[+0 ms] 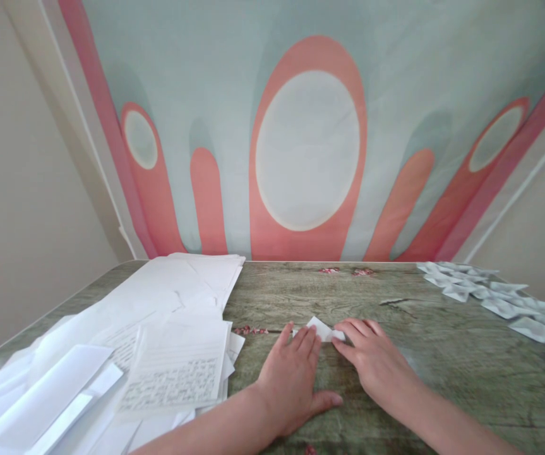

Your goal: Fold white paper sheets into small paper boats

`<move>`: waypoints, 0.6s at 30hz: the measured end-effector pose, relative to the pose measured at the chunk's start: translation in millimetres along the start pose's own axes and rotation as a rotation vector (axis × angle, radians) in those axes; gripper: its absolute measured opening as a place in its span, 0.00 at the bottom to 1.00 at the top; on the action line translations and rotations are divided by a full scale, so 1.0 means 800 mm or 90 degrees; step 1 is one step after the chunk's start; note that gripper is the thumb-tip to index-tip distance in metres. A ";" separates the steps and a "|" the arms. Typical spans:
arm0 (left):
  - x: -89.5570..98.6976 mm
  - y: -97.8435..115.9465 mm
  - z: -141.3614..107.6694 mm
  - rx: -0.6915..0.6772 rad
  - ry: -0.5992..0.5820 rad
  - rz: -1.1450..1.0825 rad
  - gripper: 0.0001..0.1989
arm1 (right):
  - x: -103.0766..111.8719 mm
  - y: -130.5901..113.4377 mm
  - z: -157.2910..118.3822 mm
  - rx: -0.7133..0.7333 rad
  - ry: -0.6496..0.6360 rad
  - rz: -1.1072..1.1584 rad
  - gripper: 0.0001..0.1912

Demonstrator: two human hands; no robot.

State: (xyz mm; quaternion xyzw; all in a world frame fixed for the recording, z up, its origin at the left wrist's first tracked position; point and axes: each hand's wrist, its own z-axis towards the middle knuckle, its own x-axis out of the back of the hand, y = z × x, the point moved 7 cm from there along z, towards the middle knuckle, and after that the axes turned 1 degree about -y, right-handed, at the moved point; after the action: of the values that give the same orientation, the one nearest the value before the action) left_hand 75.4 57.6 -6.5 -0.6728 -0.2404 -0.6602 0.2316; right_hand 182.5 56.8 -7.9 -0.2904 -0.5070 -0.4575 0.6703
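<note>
A small folded white paper (320, 328) lies on the wood-grain table between my two hands. My left hand (293, 376) rests flat, fingers stretched forward over the paper's left part and thumb spread to the right on the tabletop. From the right, my right hand (375, 357) grips the paper's right end between thumb and index finger, with the other fingers bent above. The paper's left end is mostly covered by my left fingers; its peaked middle shows.
Loose white sheets (177, 294), some with writing, pile up at the left. Folded white strips (59, 392) lie on them. Several folded paper pieces (504, 308) stand in rows at the far right. A red and green patterned wall panel (225, 76) rises behind the table (443, 354).
</note>
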 end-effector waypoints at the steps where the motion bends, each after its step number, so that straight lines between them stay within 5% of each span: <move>1: 0.000 0.000 0.000 0.000 0.000 0.001 0.40 | 0.001 0.003 0.000 -0.003 -0.008 -0.014 0.10; 10: -0.002 -0.002 -0.002 0.003 -0.003 -0.015 0.41 | -0.002 0.010 -0.003 -0.011 -0.036 -0.072 0.08; 18: 0.003 -0.002 -0.001 -0.007 0.006 -0.032 0.39 | -0.005 -0.010 -0.006 0.026 0.074 -0.002 0.11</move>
State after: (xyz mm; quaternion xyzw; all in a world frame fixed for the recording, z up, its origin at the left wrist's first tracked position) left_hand 73.6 58.0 -4.5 -0.6646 -0.2526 -0.6704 0.2123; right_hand 177.2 50.7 -13.6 -0.2484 -0.4772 -0.4641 0.7037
